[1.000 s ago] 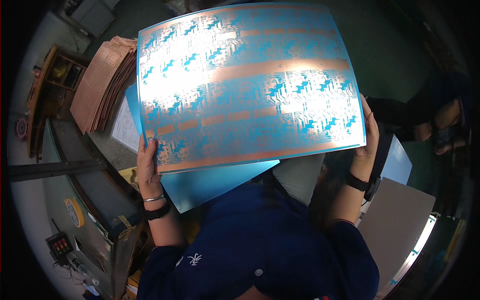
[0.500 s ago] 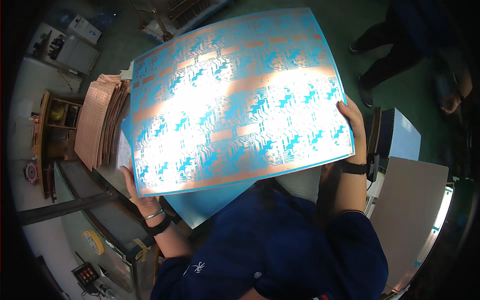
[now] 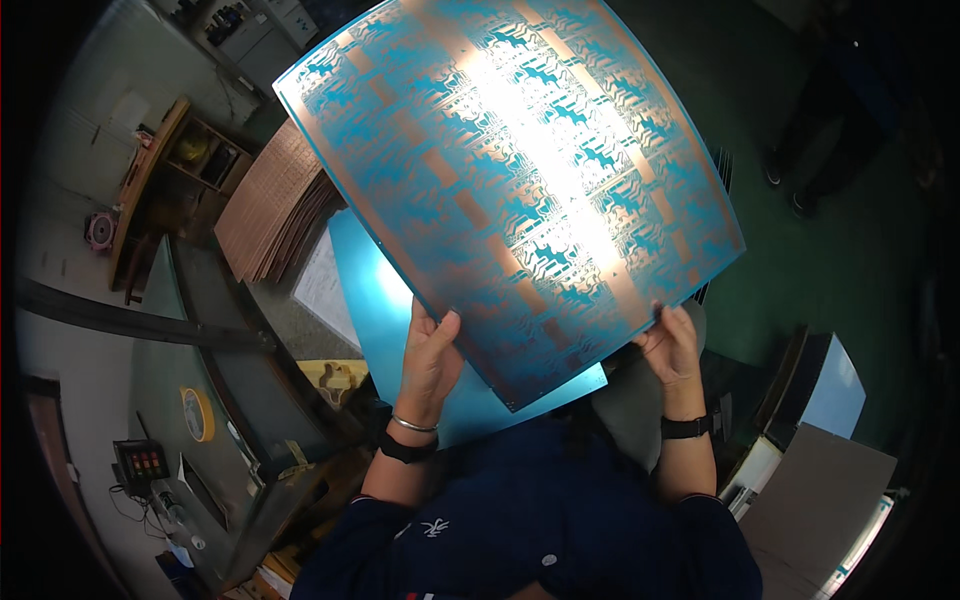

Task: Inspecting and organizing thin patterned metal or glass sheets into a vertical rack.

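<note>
Both my hands hold up a large copper-clad circuit board panel [image 3: 440, 170] printed with a blue circuit pattern. It is tilted, and a bright strip of glare crosses it. My left hand [image 3: 433, 355] grips its lower left edge, thumb on the printed face. My right hand [image 3: 672, 345] pinches the edge near the lower right, the thumb side showing and the other fingers partly behind the panel. Beneath the panel lies a plain blue sheet [image 3: 375, 290], partly covered by it.
A stack of copper-coloured panels [image 3: 275, 210] stands at the left. Nearby are a glass-topped frame [image 3: 170, 370] with a yellow tape roll [image 3: 198, 414] and a small control box [image 3: 142, 461]. A grey board [image 3: 810, 500] leans at the lower right. Another person [image 3: 830, 120] stands at the far right.
The panel has turned clockwise from nearly level to steeply slanted. My hands have come closer together along its lower edges, and the glare has narrowed. More of the blue sheet shows.
</note>
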`<state>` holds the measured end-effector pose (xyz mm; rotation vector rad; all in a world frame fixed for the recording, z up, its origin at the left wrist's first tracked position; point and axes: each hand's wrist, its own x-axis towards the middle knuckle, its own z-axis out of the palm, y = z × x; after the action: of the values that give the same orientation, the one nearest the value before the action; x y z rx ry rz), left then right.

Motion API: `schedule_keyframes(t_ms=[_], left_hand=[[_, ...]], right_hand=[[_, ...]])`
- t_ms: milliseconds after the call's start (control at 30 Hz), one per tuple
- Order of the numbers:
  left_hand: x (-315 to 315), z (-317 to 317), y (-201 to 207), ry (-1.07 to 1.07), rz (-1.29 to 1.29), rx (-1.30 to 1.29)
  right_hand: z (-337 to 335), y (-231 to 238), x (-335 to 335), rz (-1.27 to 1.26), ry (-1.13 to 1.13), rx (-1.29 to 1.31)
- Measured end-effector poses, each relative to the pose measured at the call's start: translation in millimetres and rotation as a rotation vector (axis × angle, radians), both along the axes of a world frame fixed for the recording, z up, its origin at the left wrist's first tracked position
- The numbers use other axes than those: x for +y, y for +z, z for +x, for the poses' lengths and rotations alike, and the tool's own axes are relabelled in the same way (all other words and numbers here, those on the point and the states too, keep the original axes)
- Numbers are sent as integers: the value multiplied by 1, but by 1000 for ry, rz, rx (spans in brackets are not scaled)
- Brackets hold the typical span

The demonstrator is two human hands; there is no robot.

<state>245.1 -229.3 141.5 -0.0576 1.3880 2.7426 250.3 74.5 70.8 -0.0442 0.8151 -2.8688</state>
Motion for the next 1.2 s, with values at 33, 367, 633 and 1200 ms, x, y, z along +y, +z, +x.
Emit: schedule_keyframes(t_ms=[33, 367, 633, 1200], left_hand=[[-9, 0, 1, 13, 2, 3], [-49, -1, -19, 101, -115, -16], [-56, -1, -31, 90, -89, -35], [-30, -31, -28, 212, -359, 5]], right_hand=[[-6, 12, 14, -33, -144, -30], [10, 31, 61, 611, -100, -64], [19, 21, 64, 578, -42, -82], [42, 47, 66, 801, -375, 2]])
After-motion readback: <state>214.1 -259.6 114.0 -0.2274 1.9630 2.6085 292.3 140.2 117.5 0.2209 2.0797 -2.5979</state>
